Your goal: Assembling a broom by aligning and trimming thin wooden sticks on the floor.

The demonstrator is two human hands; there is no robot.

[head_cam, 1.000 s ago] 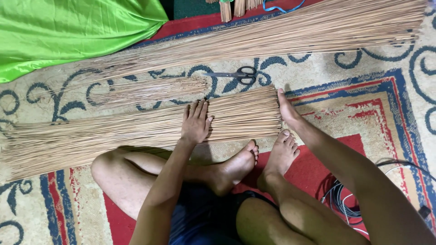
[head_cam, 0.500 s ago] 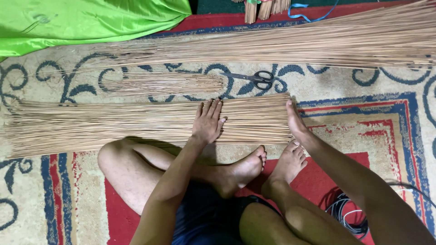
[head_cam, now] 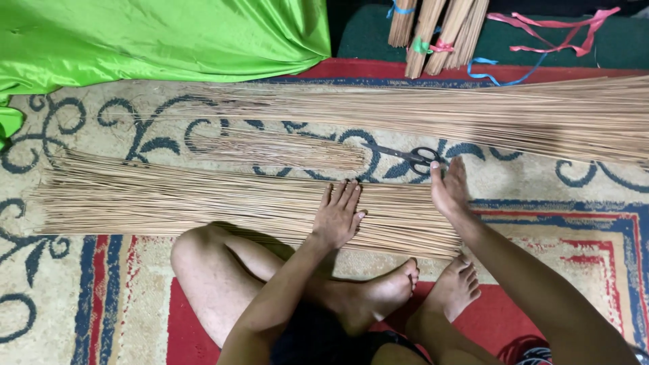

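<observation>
Patterned rug (head_cam: 81, 318) covers the floor – cream with dark scrolls, red and blue border – and serves as the work surface. Landmark: the near bundle of thin tan sticks (head_cam: 203, 203), laid flat crosswise just in front of the seated person's crossed legs, probably so both hands reach it without leaning.

Beyond that bundle lies a longer sheaf of sticks (head_cam: 507, 115), running off the right edge. Between the two, a small thin pile of sticks (head_cam: 284, 150), likely set apart by length. Green cloth (head_cam: 155, 40) is bunched beyond the bundle's left end. Tied stick bundles with coloured ribbons (head_cam: 433, 34) sit furthest back, past the long sheaf.

Black scissors (head_cam: 416, 159) lie just beyond the bundle's right end, near the right hand.

Left hand (head_cam: 338, 216) – open, palm flat, fingers spread, pressing the bundle down, seemingly to stop the sticks rolling. Right hand (head_cam: 447, 189) – open, edge-on against the bundle's right end, looks like squaring the stick ends. Neither hand grips anything.
</observation>
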